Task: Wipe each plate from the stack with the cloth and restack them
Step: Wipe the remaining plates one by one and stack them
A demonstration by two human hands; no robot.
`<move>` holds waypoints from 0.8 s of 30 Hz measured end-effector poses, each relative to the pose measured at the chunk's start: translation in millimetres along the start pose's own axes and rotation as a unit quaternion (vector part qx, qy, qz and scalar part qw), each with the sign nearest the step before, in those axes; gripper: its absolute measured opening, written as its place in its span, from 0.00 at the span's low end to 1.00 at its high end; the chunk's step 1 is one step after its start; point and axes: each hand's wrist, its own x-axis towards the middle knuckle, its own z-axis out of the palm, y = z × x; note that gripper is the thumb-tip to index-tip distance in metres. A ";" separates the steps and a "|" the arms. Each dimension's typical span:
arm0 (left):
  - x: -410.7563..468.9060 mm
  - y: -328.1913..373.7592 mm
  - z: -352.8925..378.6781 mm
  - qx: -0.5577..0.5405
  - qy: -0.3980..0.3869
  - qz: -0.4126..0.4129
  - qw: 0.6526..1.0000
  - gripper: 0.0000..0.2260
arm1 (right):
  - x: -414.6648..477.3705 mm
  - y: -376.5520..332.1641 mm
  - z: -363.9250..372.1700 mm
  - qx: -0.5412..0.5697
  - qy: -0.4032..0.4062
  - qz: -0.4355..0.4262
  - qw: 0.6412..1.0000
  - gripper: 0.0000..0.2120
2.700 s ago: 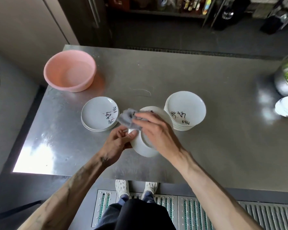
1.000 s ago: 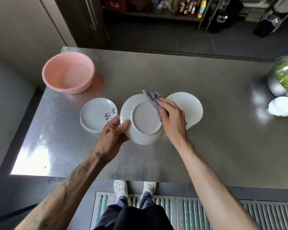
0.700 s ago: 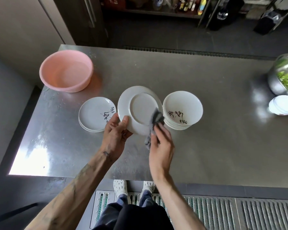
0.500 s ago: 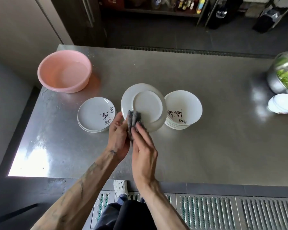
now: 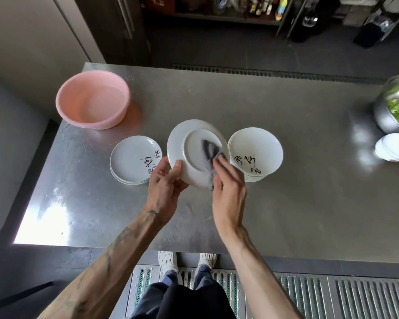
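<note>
A white plate [image 5: 189, 143] is held tilted above the steel table, its underside facing me. My left hand [image 5: 165, 185] grips its lower left rim. My right hand [image 5: 228, 187] presses a grey cloth [image 5: 210, 155] against the plate's base, at its right side. To the left lies a low stack of white plates [image 5: 131, 160] with black writing. To the right stands a taller stack of white plates [image 5: 256, 150], also with black writing.
A pink plastic basin [image 5: 91, 103] stands at the table's back left. At the far right are a metal bowl of greens [image 5: 396, 107] and a small pile of white saucers [image 5: 393, 147]. The steel table [image 5: 309, 192] ends just before my feet.
The cloth in my right hand has swept from the plate's lower left rim across to the right side of its base. The plate stays upside down in my left hand.
</note>
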 end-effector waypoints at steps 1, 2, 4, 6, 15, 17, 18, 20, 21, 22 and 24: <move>-0.1 0.5 -1.5 0.010 -0.002 -0.001 1.000 0.10 | 11.0 1.9 -2.3 -0.004 -0.008 0.010 1.000 0.20; 0.3 0.7 -2.6 0.016 -0.006 -0.002 1.000 0.11 | 21.7 2.2 -3.4 -0.008 -0.016 0.016 1.000 0.19; 0.5 1.0 -0.6 0.026 -0.011 -0.009 1.000 0.13 | 36.3 -5.2 -1.4 -0.015 -0.025 0.005 1.000 0.19; -0.4 1.1 3.7 0.028 -0.020 -0.013 0.999 0.13 | 38.1 -21.1 6.1 -0.018 -0.047 -0.053 0.997 0.19; -2.1 2.8 -1.6 -0.009 -0.023 -0.002 1.000 0.16 | 44.0 -27.0 3.4 -0.017 -0.059 -0.070 0.996 0.18; 1.7 2.2 -4.0 -0.017 -0.025 0.000 1.000 0.11 | 25.4 -39.0 10.2 -0.012 -0.111 -0.137 0.984 0.19; 2.5 2.0 -6.2 -0.018 -0.028 0.007 0.999 0.12 | 19.1 -40.2 11.3 -0.009 -0.132 -0.169 0.977 0.20; 2.7 3.0 -8.7 -0.017 -0.042 0.007 0.999 0.14 | 23.7 -33.2 9.0 0.002 -0.136 -0.175 0.975 0.22; 2.8 4.6 -9.4 -0.019 -0.043 0.006 0.999 0.13 | 29.6 -27.8 7.4 0.010 -0.120 -0.147 0.982 0.22; 3.0 5.6 -10.6 -0.021 -0.036 0.007 0.999 0.11 | 33.8 -23.3 5.3 0.020 -0.101 -0.107 0.989 0.21; 5.5 5.7 -10.7 -0.020 -0.021 0.004 1.000 0.11 | 34.9 -21.4 3.1 0.028 -0.078 -0.058 0.995 0.20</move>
